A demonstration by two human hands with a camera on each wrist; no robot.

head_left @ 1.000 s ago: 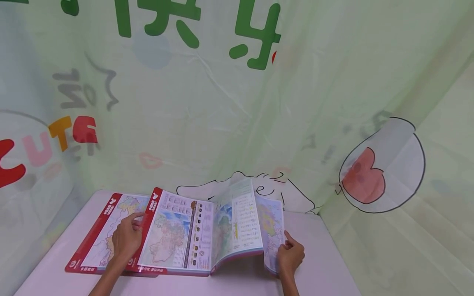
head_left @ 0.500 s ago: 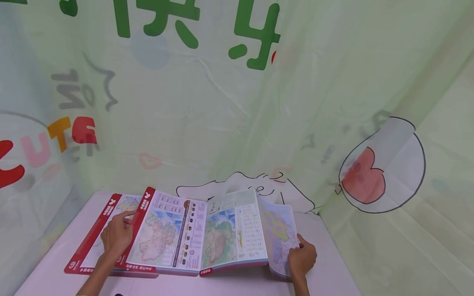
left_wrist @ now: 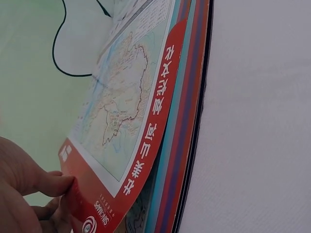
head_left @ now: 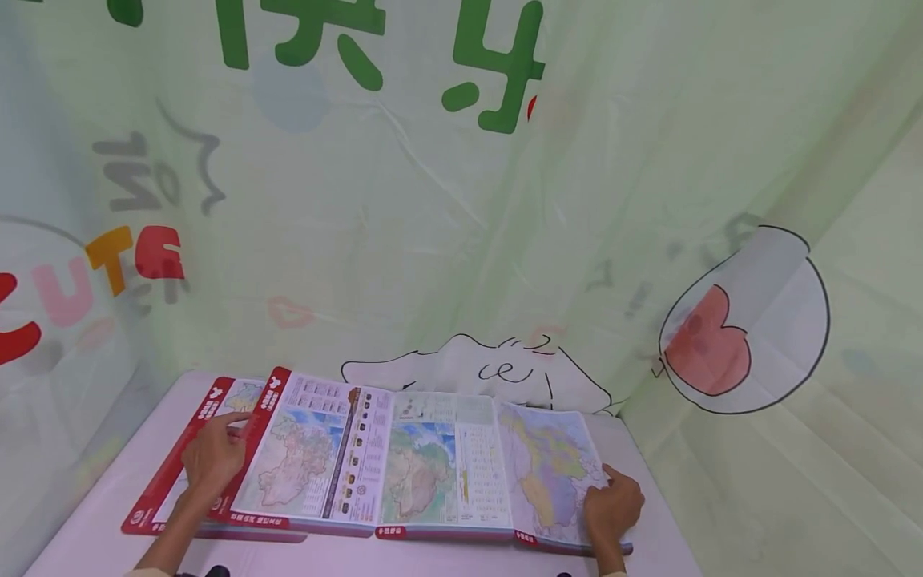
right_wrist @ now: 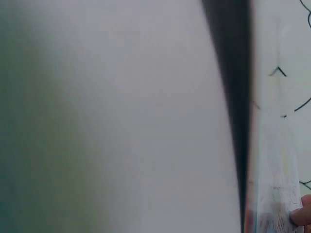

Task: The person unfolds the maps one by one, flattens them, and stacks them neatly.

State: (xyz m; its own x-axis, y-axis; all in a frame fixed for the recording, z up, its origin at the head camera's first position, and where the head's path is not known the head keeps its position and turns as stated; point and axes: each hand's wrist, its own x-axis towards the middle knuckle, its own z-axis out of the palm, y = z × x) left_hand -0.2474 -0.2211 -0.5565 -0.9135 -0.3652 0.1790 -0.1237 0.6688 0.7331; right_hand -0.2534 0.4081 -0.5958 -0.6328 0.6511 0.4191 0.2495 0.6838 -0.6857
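A wide printed map sheet (head_left: 421,465) with a red left margin spreads across the table in fold-out panels. My left hand (head_left: 214,457) pinches that margin, thumb on top and fingers partly hidden beneath, as the left wrist view shows. Under the lifted red corner (left_wrist: 97,199) lie several coloured sheet edges (left_wrist: 180,121). At the far right my right hand (head_left: 614,505) grips the edge of the purple and yellow map panel (head_left: 551,473). In the right wrist view only its thumb (right_wrist: 302,216) shows, on the sheet; a blurred pale surface fills most of that view.
Another red-edged map (head_left: 144,509) lies at the left, partly under the top sheet. The pale table (head_left: 353,557) meets a printed curtain (head_left: 433,240) behind. Small dark objects (head_left: 216,571) peek in at the bottom edge.
My right hand has moved right, drawing the right panel out. The raised middle panels have come down flatter. My left hand has shifted left with the red margin.
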